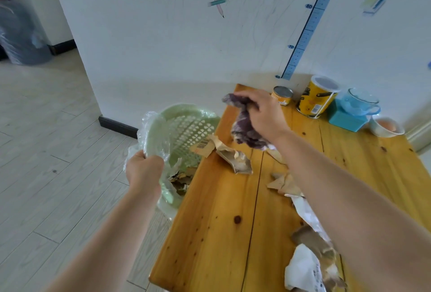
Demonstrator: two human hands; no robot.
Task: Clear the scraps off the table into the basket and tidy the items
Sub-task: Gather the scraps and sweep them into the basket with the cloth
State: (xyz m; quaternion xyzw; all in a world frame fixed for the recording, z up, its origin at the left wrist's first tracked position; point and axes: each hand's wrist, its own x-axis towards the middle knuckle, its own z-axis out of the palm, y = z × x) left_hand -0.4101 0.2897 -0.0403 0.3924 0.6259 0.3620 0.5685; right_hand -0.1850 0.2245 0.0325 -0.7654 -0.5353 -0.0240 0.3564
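My left hand [144,170] grips the near rim of a pale green basket [184,126] lined with a clear plastic bag, held tilted against the left edge of the wooden table [221,221]. Brown scraps lie inside the basket. My right hand [263,114] holds a purple cloth [245,130] above the table's far left corner. Torn brown cardboard scraps [235,156] lie at the table edge beside the basket, one overhanging the rim. More brown scraps [283,184] and crumpled white paper [303,268] lie along the table under my right arm.
At the table's back stand a small tin can [282,95], a tall yellow can [317,97], a blue glass cup [360,102] on a teal box [347,121], and a white bowl [386,127]. A white wall runs behind; pale floor lies to the left.
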